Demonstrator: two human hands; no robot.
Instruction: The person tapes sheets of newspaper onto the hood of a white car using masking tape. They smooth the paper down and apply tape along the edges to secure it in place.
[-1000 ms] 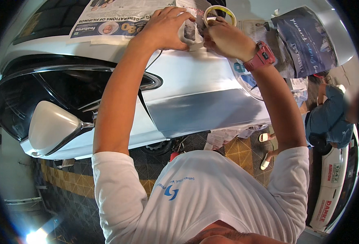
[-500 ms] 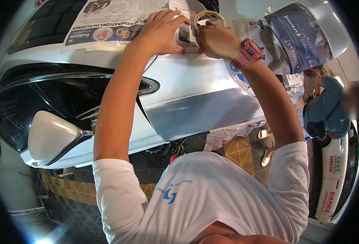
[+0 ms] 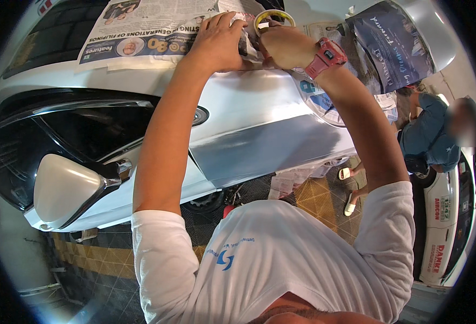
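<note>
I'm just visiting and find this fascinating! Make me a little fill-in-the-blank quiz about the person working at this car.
1. The tape roll is nearest the person's ____ hand.
2. The left hand is over printed sheets of ____.
3. The side mirror appears on the picture's ____ side.
4. The T-shirt with the blue logo is ____.

Missing words: right; newspaper; left; white.

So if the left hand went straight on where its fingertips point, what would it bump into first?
Probably the roll of adhesive tape, just right of the left hand; how high it sits above the newspaper is unclear, so the hand might miss it.
</note>
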